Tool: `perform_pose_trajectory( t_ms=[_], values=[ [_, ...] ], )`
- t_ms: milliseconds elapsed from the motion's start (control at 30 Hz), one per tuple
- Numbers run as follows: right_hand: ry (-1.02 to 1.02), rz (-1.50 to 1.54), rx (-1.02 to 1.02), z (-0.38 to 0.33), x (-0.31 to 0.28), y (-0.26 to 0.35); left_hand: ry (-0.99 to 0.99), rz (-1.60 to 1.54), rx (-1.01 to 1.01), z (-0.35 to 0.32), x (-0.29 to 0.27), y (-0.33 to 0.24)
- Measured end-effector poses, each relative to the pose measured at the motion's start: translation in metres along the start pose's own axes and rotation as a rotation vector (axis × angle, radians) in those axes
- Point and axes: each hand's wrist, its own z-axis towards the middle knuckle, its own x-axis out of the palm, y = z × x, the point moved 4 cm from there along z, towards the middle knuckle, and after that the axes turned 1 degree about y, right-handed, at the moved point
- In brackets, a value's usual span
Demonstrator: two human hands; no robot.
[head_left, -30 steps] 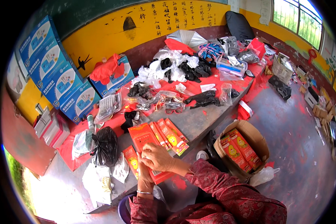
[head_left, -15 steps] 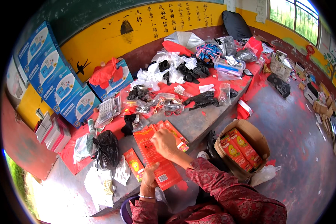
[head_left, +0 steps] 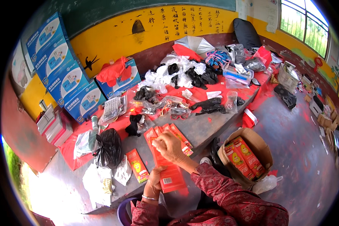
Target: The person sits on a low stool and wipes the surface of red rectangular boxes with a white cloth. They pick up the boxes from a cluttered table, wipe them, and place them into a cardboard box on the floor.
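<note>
A long flat red carton (head_left: 172, 176) with a barcode label slants up from my lap to the edge of the grey platform. My left hand (head_left: 155, 177) grips its lower left edge, thumb on top. Over the carton's upper part is my right hand (head_left: 168, 146), its fingers curled closed; what they hold, if anything, is hidden. Beyond my right hand, several similar red cartons (head_left: 180, 136) lie overlapped on the platform. One more red carton with a yellow cartoon figure (head_left: 138, 165) lies left of my hands.
An open cardboard box (head_left: 268, 150) with red cartons stands on the floor at right. A black plastic bag (head_left: 108, 148) and white papers (head_left: 98, 184) lie at left. Plastic bags (head_left: 177, 69) and a clear bin (head_left: 237, 77) cover the red cloth. Blue boxes (head_left: 64, 71) stand behind.
The view has shifted slightly, so the platform sits lower and further right in it. The held carton has turned, and less of its gold-printed upper face shows. Both hands stay at it.
</note>
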Motion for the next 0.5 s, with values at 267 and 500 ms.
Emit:
perform_pose_trajectory(
  t_ms=[267, 500],
  values=[
    [0.345, -0.254, -0.134, -0.023, 0.030, -0.003, -0.056, 0.107, 0.118, -0.003, 0.020, 0.002],
    [-0.026, -0.421, 0.192, 0.008, -0.018, -0.050, 0.244, 0.142, 0.199, -0.031, 0.071, -0.020]
  ],
)
